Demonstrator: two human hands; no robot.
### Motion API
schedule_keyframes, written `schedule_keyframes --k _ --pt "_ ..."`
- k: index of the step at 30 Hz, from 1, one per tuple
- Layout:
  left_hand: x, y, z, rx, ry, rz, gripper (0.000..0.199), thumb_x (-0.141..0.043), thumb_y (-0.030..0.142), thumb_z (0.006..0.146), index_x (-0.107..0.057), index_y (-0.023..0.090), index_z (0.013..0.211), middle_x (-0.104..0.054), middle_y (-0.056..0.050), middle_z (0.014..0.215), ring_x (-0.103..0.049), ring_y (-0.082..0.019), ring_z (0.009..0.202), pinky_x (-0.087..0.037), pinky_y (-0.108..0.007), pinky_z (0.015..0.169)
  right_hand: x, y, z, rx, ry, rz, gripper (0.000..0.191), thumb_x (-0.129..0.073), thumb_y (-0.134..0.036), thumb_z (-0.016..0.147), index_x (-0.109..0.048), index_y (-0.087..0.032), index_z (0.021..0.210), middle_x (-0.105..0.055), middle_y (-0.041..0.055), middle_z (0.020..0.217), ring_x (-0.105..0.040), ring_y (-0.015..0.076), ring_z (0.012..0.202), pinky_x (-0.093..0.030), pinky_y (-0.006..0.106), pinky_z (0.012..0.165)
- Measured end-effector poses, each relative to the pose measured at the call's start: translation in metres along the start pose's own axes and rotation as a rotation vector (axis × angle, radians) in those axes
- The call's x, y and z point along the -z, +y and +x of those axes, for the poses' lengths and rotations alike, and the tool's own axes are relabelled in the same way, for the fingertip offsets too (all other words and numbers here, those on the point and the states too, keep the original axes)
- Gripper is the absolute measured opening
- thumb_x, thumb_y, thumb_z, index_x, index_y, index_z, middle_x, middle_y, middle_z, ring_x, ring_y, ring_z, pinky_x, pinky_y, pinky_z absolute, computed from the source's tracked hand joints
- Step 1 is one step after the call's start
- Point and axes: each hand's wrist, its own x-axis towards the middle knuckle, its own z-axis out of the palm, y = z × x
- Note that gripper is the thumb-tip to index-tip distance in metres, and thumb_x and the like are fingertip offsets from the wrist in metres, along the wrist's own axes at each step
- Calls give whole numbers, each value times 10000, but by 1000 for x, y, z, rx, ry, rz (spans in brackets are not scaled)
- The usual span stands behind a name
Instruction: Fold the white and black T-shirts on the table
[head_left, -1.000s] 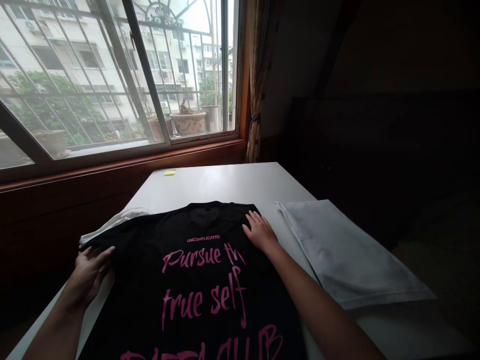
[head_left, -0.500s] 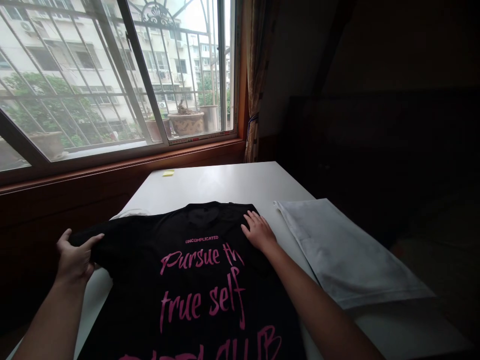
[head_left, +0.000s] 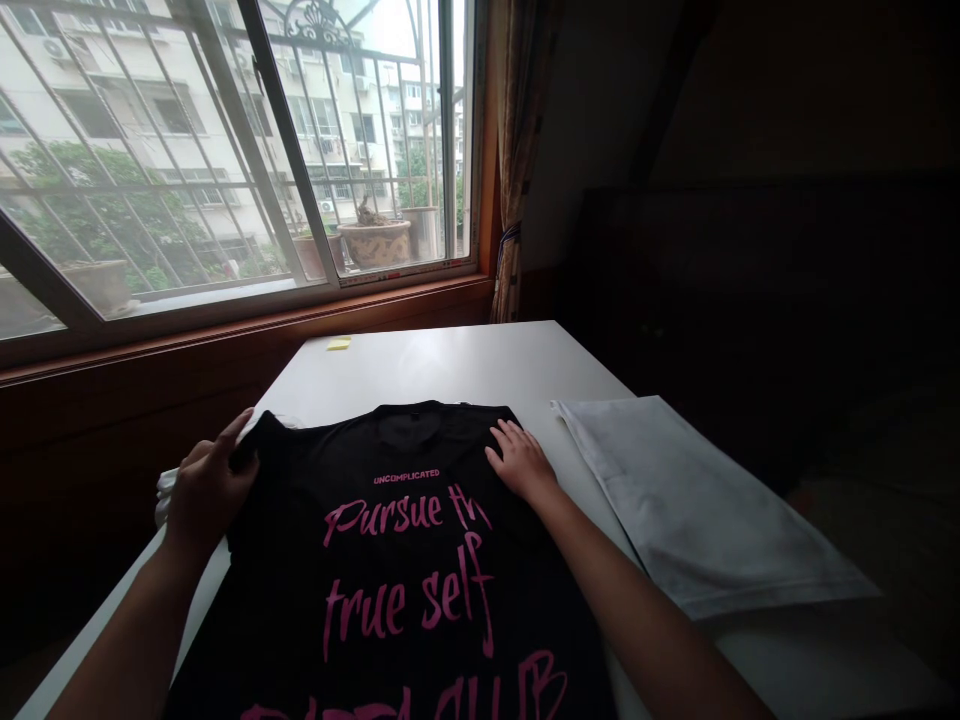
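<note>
A black T-shirt (head_left: pixel 405 560) with pink lettering lies spread on the white table (head_left: pixel 465 360), its neckline toward the window. My left hand (head_left: pixel 217 485) grips the sleeve at the left shoulder, which is folded inward and raised a little. My right hand (head_left: pixel 517 460) rests flat on the opposite shoulder, fingers stretched out. The sleeve on that side is hidden by my forearm or tucked away; I cannot tell which. White fabric (head_left: pixel 165 490) shows beyond my left hand, partly covered by the hand and the shirt.
A folded white cloth (head_left: pixel 720 510) lies along the right side of the table. Near the far left corner is a yellow sticky note (head_left: pixel 338 343). A barred window (head_left: pixel 360 150) and a tied curtain (head_left: pixel 514 180) stand behind the table.
My left hand has moved right and slightly up, bringing the left sleeve in toward the shirt's body. More white fabric shows at the left. My right hand stays on the shoulder.
</note>
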Motion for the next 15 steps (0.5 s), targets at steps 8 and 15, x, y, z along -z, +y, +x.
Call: schedule_keyframes --k 8,15 --pt "-29 24 -25 -310 -378 119 778 -695 564 849 -430 356 1551 -716 -61 1167 -687 -260 841 -539 -359 781 1 -1 -2 -1 11 3 554 -449 -424 1020 -529 -166 1503 -418 94 1633 -331 254 1522 -200 430 1260" --pt "-9 -35 -38 -159 -325 -54 724 -706 631 803 -555 317 1438 -631 -103 1384 -689 -275 941 -582 -384 811 2 -1 -2 -4 14 8 550 -452 -420 1017 -534 -171 1501 -414 93 1636 -327 257 1524 -202 434 1261"
